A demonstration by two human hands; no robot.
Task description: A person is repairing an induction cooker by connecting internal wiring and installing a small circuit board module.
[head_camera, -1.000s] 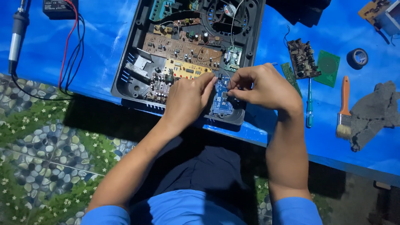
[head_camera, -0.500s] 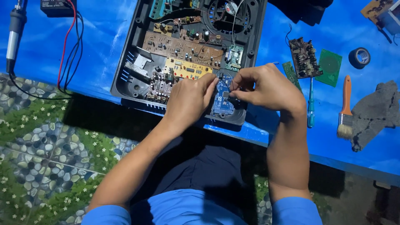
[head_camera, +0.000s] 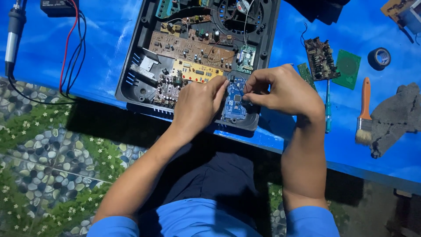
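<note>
Little shifted since the earlier frames: both hands still bent over the blue circuit board [head_camera: 234,102] at the near right corner of the opened black casing [head_camera: 131,74]. Left hand [head_camera: 198,105] pinching the board's left edge with its fingertips, right hand [head_camera: 285,91] closed on the right edge, thumb and fingers curled. Green-handled screwdriver [head_camera: 327,107] and orange-handled brush [head_camera: 364,110] lying right of the hands on the blue table [head_camera: 101,39]; soldering iron [head_camera: 12,35] far left.

My board [head_camera: 234,103] is blue, the casing [head_camera: 131,74] black, the table [head_camera: 101,39] blue, the brush [head_camera: 364,109] orange-handled, the floor [head_camera: 44,149] pebble-patterned.
</note>
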